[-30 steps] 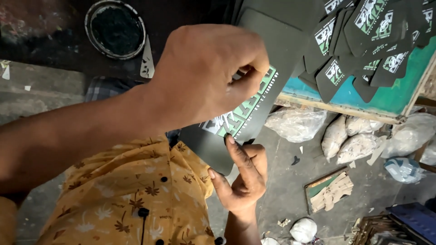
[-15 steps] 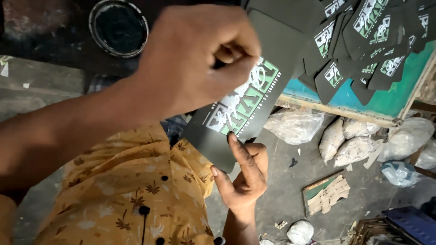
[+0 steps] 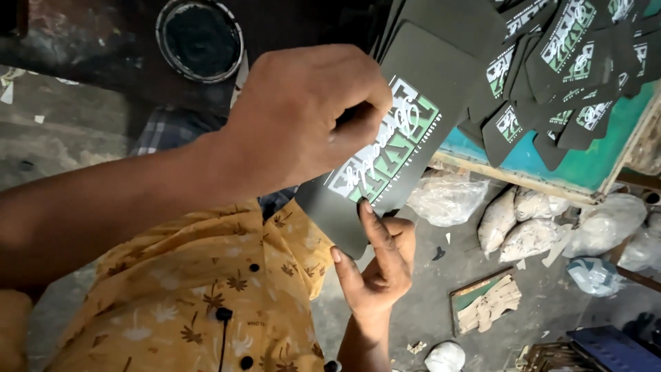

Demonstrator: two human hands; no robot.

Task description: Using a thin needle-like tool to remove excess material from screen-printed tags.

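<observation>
Fingers [image 3: 358, 114] of the left hand [image 3: 303, 117] are clenched around the upper edge of a black printed card [image 3: 406, 131], pinching it just above its green and white design. Below them, the right hand [image 3: 375, 269] is held loose, with its forefinger tip touching the card's lower rounded end and its thumb just apart from the edge. Beyond the fingers, many more black printed pieces [image 3: 558, 62] lie overlapping on a teal tabletop [image 3: 606, 155]. Up and to the left of the fingers sits a round tin of dark ink [image 3: 200, 38].
</observation>
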